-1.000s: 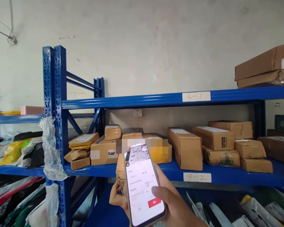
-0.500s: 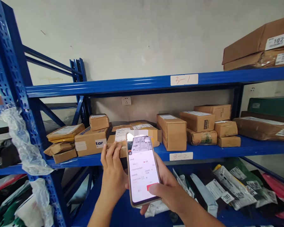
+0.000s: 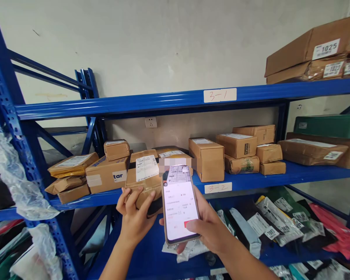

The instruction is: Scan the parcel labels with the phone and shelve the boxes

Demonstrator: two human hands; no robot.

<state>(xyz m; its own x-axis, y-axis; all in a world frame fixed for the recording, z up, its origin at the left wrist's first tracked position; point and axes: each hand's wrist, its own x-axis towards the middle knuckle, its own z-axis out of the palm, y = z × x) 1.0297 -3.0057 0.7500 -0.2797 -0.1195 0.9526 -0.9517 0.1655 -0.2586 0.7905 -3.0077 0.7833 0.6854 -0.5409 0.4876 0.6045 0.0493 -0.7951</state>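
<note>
My left hand grips a brown taped parcel with a white label, holding it at the front edge of the blue shelf marked 3-2. My right hand holds a smartphone upright just right of the parcel, thumb resting on the lit screen near a red button. The phone screen shows a form with a barcode picture at its top.
Several cardboard boxes line the 3-2 shelf. The shelf marked 3-1 above carries flat boxes at the right. Plastic mailer bags fill the lower shelf. A blue upright post with hanging plastic film stands at left.
The view has moved closer and rightward. My left hand went from resting flat on the parcel to gripping it from below and tilting it outward at the shelf edge. The phone stays in my right hand.
</note>
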